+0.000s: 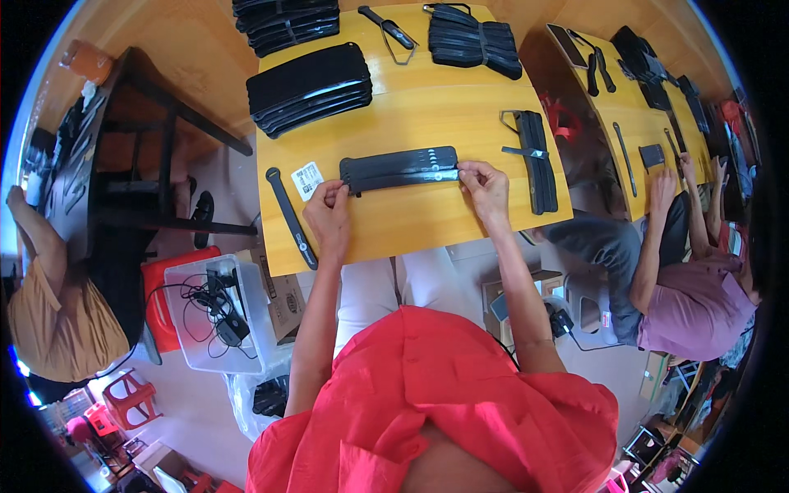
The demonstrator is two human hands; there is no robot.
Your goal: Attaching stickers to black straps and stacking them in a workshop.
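Observation:
A flat black strip piece (pixel 399 171) with pale printing toward its right end lies across the yellow table in front of me. It looks like straps side by side, but I cannot tell how many. My left hand (pixel 329 215) pinches its lower left corner, and my right hand (pixel 488 194) pinches its right end. Left of my left hand lies a single long black strap (pixel 289 218) with a slot at its top. A white printed label (pixel 307 181) sits between that strap and the piece. To the right is a banded bundle of black straps (pixel 538 164).
Stacked black pieces (pixel 311 89) and a tied black bundle (pixel 472 45) occupy the far side of the yellow table (pixel 411 238). Between them is a looped strap (pixel 393 33). A clear bin with cables (pixel 218 312) stands below left. Co-workers sit at the left and right (pixel 699 304).

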